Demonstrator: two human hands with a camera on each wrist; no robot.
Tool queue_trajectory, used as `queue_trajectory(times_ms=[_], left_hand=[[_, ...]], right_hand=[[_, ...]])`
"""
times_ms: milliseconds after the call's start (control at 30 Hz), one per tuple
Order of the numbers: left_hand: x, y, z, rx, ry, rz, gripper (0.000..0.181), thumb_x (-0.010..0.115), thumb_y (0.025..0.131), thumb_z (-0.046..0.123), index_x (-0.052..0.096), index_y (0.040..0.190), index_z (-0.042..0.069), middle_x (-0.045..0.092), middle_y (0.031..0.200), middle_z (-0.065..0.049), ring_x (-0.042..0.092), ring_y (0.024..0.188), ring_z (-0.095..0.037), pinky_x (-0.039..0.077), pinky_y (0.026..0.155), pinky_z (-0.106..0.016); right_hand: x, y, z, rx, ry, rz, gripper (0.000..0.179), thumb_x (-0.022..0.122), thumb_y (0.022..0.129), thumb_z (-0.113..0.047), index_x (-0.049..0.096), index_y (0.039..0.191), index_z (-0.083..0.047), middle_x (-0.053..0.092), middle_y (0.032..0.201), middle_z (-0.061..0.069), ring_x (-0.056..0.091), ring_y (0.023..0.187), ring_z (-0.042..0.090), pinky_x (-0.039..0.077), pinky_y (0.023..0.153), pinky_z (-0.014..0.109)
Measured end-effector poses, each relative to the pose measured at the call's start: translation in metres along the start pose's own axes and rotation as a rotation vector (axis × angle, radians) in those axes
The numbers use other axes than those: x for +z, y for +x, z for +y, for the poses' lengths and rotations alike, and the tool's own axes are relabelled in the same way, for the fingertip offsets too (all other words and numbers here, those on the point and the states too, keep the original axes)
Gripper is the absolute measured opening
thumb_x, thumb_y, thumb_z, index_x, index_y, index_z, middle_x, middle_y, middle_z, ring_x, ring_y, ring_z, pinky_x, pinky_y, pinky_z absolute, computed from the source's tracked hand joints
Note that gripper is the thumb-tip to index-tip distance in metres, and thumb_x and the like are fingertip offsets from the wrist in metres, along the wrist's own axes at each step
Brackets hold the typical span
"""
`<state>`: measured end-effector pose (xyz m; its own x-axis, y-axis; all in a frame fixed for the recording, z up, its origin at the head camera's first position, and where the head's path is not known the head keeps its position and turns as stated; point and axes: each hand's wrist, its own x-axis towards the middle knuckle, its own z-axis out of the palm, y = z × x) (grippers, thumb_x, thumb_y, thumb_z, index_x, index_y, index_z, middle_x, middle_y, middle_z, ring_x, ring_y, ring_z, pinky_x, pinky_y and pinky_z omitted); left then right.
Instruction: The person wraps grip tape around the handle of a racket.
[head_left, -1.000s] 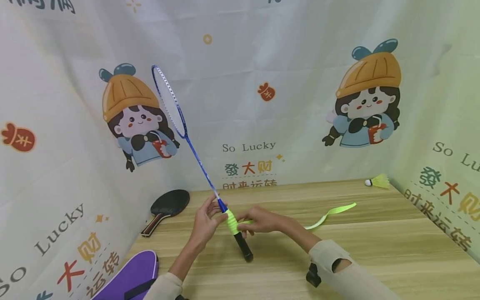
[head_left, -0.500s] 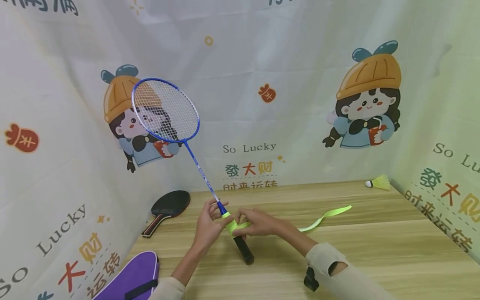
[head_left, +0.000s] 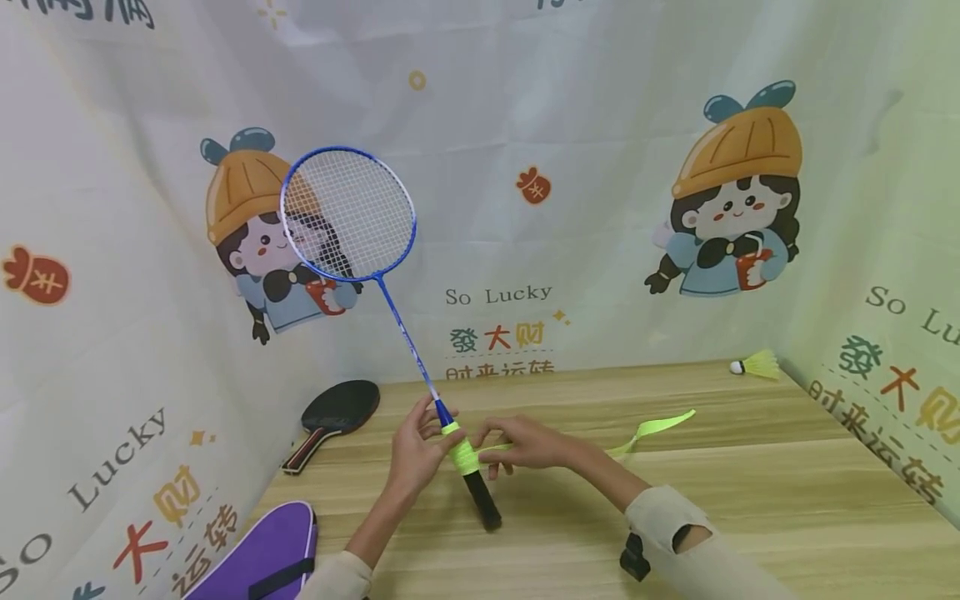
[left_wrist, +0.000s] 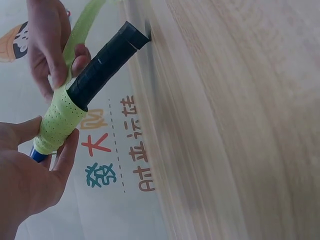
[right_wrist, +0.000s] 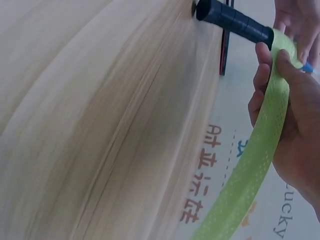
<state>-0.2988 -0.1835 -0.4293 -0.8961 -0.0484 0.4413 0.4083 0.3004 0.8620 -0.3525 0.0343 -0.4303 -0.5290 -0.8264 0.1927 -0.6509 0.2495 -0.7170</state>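
Note:
A blue and white badminton racket [head_left: 405, 333] leans up and to the left, its strung head facing me. My left hand [head_left: 415, 454] holds it by the top of the handle between thumb and fingers. Yellow-green perforated grip tape [left_wrist: 60, 122] is wound round the upper handle, while the lower handle [left_wrist: 105, 65] shows black down to the butt, close to the tabletop. Beside the lowest turn, my right hand [head_left: 528, 443] pinches the tape's loose strip [right_wrist: 255, 145] between thumb and fingers. The strip's free tail [head_left: 663, 423] trails out behind that hand to the right.
A black table tennis bat [head_left: 341, 406] lies at the table's back left. Nearer, a purple case [head_left: 262, 550] with a black strap sits at the left edge. A yellow shuttlecock [head_left: 757, 364] rests in the far right corner. Printed cloth [head_left: 600, 208] surrounds the wooden table [head_left: 787, 483].
The racket has rolled about its shaft, from edge-on to face-on. The tape's tail tip has drawn leftward, and the wrapped part reaches slightly lower. The right hand has shifted a little beside the handle.

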Motion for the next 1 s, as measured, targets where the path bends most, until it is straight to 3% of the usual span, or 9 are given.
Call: queue_trajectory(times_ms=[200, 433, 733, 1000], left_hand=[[-0.003, 0.000, 0.002, 0.009, -0.004, -0.032, 0.080, 0.083, 0.086, -0.002, 0.043, 0.155, 0.001, 0.072, 0.122, -0.022, 0.074, 0.099, -0.033, 0.057, 0.083, -0.023], [-0.002, 0.000, 0.007, 0.020, -0.003, -0.082, 0.076, 0.080, 0.087, -0.004, 0.044, 0.153, 0.005, 0.072, 0.125, -0.020, 0.073, 0.105, -0.034, 0.055, 0.097, -0.047], [-0.004, 0.001, 0.007, -0.014, -0.100, -0.163, 0.055, 0.073, 0.090, -0.009, 0.049, 0.138, 0.004, 0.067, 0.135, -0.020, 0.061, 0.124, -0.044, 0.048, 0.103, -0.050], [-0.009, 0.000, 0.004, -0.046, -0.092, -0.151, 0.060, 0.072, 0.091, -0.008, 0.050, 0.145, 0.005, 0.063, 0.136, -0.021, 0.063, 0.121, -0.039, 0.054, 0.098, -0.045]], right_hand=[[-0.007, -0.010, 0.005, -0.061, -0.011, -0.014, 0.020, 0.062, 0.106, -0.013, 0.066, 0.123, -0.003, 0.078, 0.081, 0.004, 0.068, 0.068, 0.045, 0.051, 0.056, 0.023], [-0.007, -0.009, 0.005, -0.065, -0.048, -0.003, 0.023, 0.062, 0.106, -0.014, 0.069, 0.123, -0.001, 0.077, 0.079, 0.003, 0.069, 0.066, 0.038, 0.051, 0.056, 0.021], [-0.004, -0.003, 0.004, -0.073, -0.092, -0.029, 0.026, 0.062, 0.106, -0.015, 0.070, 0.125, 0.000, 0.078, 0.079, 0.002, 0.070, 0.066, 0.038, 0.052, 0.057, 0.020], [-0.002, 0.001, 0.000, -0.082, -0.141, -0.035, 0.025, 0.061, 0.106, -0.015, 0.070, 0.125, -0.001, 0.078, 0.079, 0.005, 0.071, 0.066, 0.038, 0.050, 0.056, 0.018]])
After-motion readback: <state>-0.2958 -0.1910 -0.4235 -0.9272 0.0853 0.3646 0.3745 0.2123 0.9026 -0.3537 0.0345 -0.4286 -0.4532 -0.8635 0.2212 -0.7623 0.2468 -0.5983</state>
